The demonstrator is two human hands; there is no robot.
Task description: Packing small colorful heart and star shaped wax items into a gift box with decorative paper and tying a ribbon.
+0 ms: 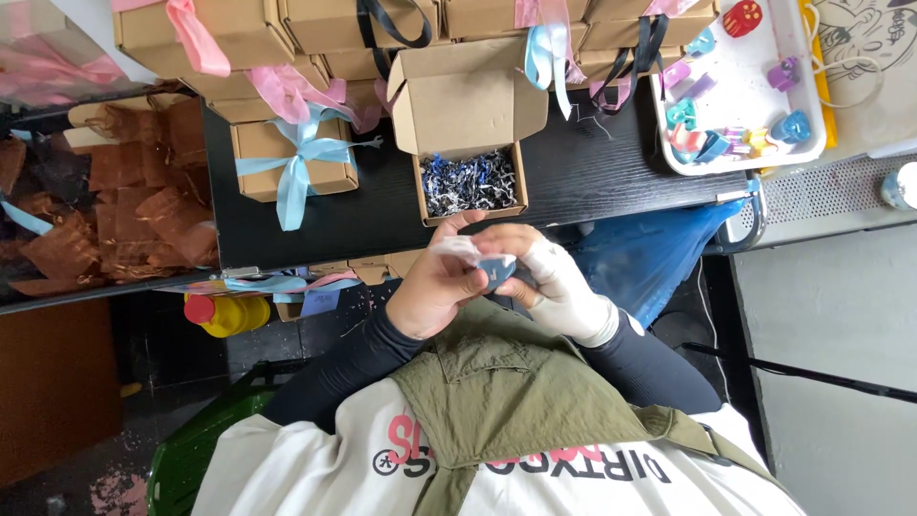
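In the head view, both hands meet close to the body, just near of the black table [592,167]. The left hand [441,282] curls closed around a small blue piece [497,270], with a bit of white wrapping [457,248] over its fingers. The right hand [554,282], in a pale glove, pinches the same blue piece from the right side, so the two hands touch around it. Just far of the hands, on the table's near edge, stands an open cardboard box [468,100] with dark shredded paper [470,183] inside. To its left sits a closed box tied with a light blue ribbon [301,158]. At far right, a white tray [800,96] holds small coloured pieces.
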